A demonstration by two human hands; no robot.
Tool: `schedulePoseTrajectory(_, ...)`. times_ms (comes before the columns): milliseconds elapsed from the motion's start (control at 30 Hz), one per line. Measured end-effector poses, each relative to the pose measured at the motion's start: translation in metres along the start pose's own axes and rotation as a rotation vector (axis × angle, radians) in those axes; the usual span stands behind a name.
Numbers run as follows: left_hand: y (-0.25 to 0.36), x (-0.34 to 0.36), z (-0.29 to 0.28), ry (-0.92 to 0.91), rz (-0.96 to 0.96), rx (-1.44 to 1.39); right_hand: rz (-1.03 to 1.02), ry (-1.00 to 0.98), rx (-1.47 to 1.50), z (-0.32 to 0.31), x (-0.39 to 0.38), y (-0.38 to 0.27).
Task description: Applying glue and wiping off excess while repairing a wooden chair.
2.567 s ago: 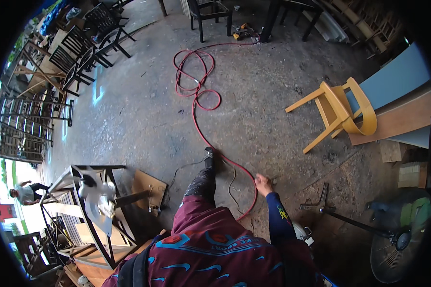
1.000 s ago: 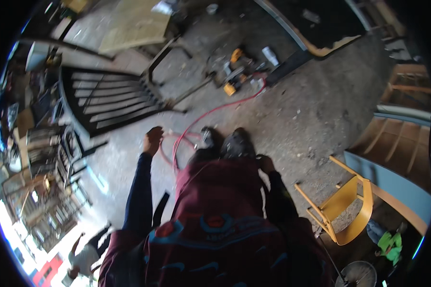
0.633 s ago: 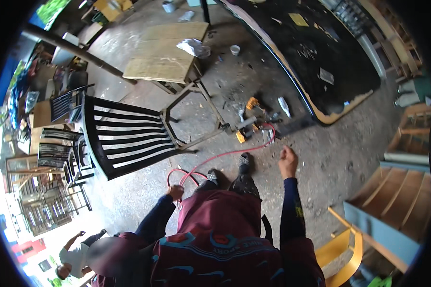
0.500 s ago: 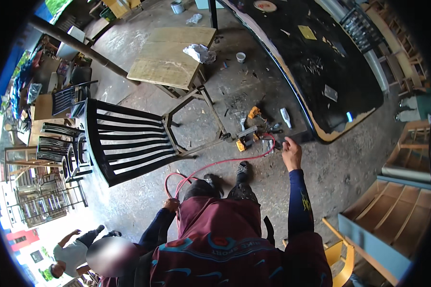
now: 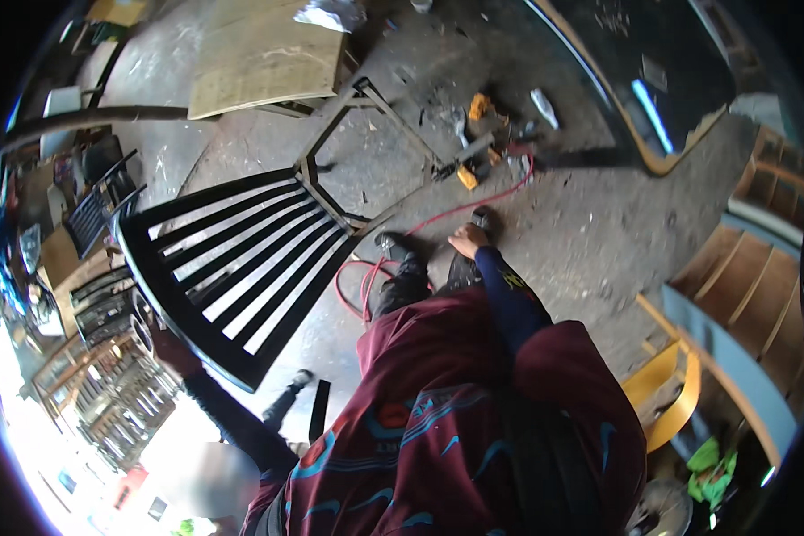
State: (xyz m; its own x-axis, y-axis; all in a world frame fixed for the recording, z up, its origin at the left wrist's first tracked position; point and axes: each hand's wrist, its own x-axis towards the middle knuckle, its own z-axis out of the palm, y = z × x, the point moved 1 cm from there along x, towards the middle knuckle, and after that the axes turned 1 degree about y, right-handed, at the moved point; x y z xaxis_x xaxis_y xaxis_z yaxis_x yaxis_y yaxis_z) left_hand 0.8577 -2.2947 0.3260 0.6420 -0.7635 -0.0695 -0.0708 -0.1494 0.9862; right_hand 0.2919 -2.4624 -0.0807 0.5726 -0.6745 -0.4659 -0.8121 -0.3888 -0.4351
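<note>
A black metal slat-backed chair frame (image 5: 232, 268), lying tilted on the grey concrete floor (image 5: 590, 232), is gripped at its top rail by the left hand (image 5: 171, 350), which is closed around the bar. Beside the chair's lower corner, the right hand (image 5: 467, 239) is seen hanging near a red coiled hose (image 5: 366, 281); whether it is open or closed cannot be told. The chair appears to be at the stage of being steadied or repositioned, and a firm hold on the rail is judged necessary next. Beyond the chair's seat frame, yellow power tools (image 5: 478, 134) and a bare plywood sheet (image 5: 263, 54) are seen.
</note>
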Motion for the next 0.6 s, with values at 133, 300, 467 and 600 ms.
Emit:
schedulePoseTrajectory(133,0.059,0.068,0.029,-0.091,-0.101,0.153,0.442,0.171,1.195,0.075,0.047,-0.062)
schedulePoseTrajectory(300,0.065,0.08,0.041,-0.001,-0.337,0.531,0.772,0.092,1.016,0.11,0.104,-0.116)
schedulePoseTrajectory(467,0.067,0.072,0.032,0.1,-0.307,0.581,0.963,0.249,1.286,0.117,0.141,-0.115)
schedulePoseTrajectory(600,0.072,0.069,0.04,0.104,-0.266,0.549,0.924,0.546,1.69,0.108,0.157,-0.112)
